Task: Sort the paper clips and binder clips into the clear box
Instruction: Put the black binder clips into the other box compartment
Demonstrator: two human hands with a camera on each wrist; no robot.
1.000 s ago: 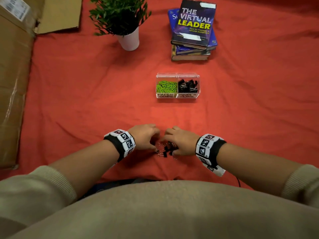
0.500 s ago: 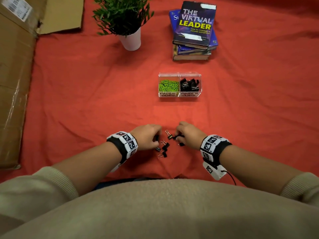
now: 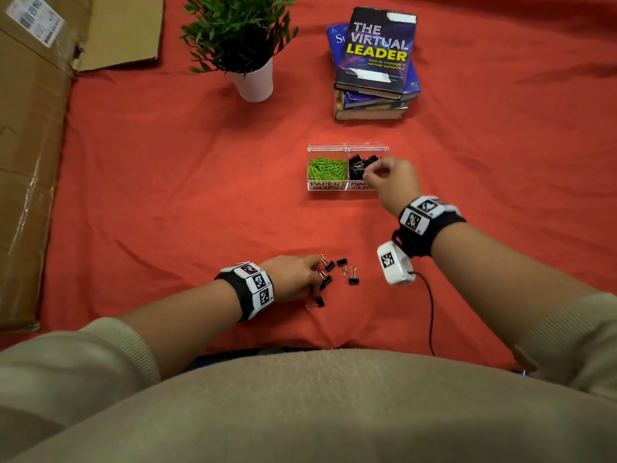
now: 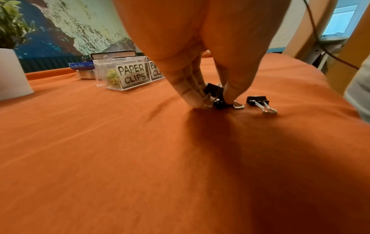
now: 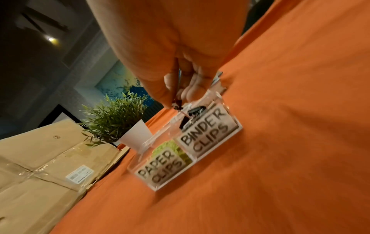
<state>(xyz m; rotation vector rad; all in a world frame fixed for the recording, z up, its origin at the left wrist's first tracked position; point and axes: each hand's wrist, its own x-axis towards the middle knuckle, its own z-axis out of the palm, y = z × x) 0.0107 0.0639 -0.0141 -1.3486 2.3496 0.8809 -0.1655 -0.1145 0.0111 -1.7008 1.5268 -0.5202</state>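
Observation:
The clear box (image 3: 325, 186) stands mid-cloth. Its left compartment holds green paper clips (image 3: 325, 168) and its right compartment black binder clips (image 3: 358, 167). My right hand (image 3: 369, 173) hovers over the binder-clip side, and its thumb and fingers pinch a small black binder clip (image 5: 177, 103) just above the box (image 5: 210, 133). Several loose binder clips (image 3: 347, 270) lie on the red cloth near me. My left hand (image 3: 315, 275) is down among them. In the left wrist view, the left hand (image 4: 214, 102) pinches one black binder clip (image 4: 219, 102) against the cloth, and another binder clip (image 4: 258, 101) lies just to its right.
A potted plant (image 3: 248, 61) and a stack of books (image 3: 374, 68) stand behind the box. Flattened cardboard (image 3: 30, 145) covers the left edge. A black cable (image 3: 430, 312) hangs from my right wrist unit toward my body.
My right hand left the pile and travelled forward to the box's binder-clip compartment, carrying a clip. My left hand stayed at the loose clips and closed on one.

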